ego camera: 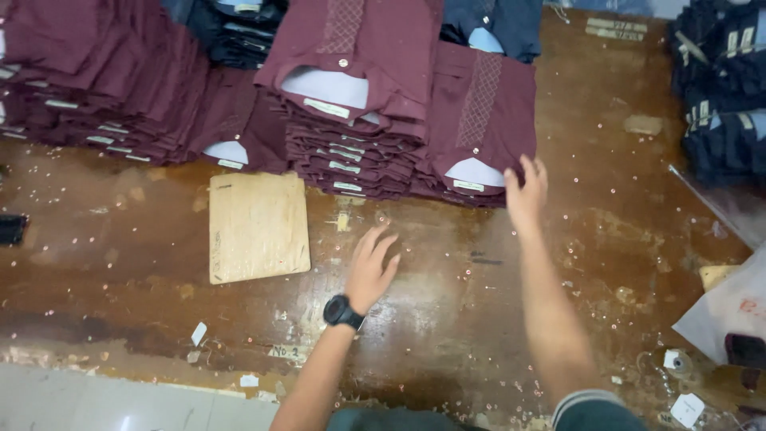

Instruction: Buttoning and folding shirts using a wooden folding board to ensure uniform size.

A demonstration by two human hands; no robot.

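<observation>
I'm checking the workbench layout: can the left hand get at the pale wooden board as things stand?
Probably yes. The left hand hovers open over bare tabletop, and the wooden board lies flat just beside it with nothing between them. The maroon shirt stacks sit behind the board, not on it.

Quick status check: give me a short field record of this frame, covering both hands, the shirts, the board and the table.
left hand: open, fingers spread, over the bare table, holding nothing; black watch on the wrist
right hand: open, reaching to the near corner of the maroon shirt stack; contact cannot be told
shirts: folded maroon stacks along the far side; dark blue stacks at far right
wooden board: flat on the table, left of the left hand
table: worn brown wood, strewn with small pale specks
</observation>
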